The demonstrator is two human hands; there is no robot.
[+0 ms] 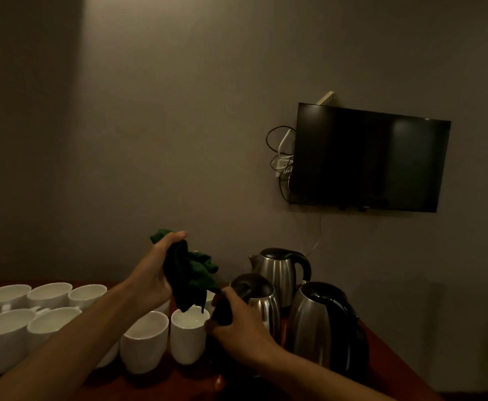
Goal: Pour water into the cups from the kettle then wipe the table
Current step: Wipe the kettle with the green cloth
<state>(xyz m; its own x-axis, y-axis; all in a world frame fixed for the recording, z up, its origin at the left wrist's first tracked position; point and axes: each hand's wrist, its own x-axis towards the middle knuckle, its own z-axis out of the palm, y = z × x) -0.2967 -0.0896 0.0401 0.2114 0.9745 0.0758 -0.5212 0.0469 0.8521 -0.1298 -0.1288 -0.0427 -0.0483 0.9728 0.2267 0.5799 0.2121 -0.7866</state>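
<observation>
My left hand (153, 273) holds a crumpled dark green cloth (189, 270) up above the white cups. The cloth's lower end hangs over a tall white cup (189, 340) with liquid in it. My right hand (238, 325) grips the black handle of the middle steel kettle (263, 302), which stands on the dark red table (387, 360). Several more white cups (49, 296) fill the table's left side. A second kettle (280, 270) stands behind and a third kettle (321, 325) to the right.
A black wall-mounted television (367, 157) hangs on the right with tangled cables (280, 157) at its left edge. A plain grey wall backs the table. The room is dim.
</observation>
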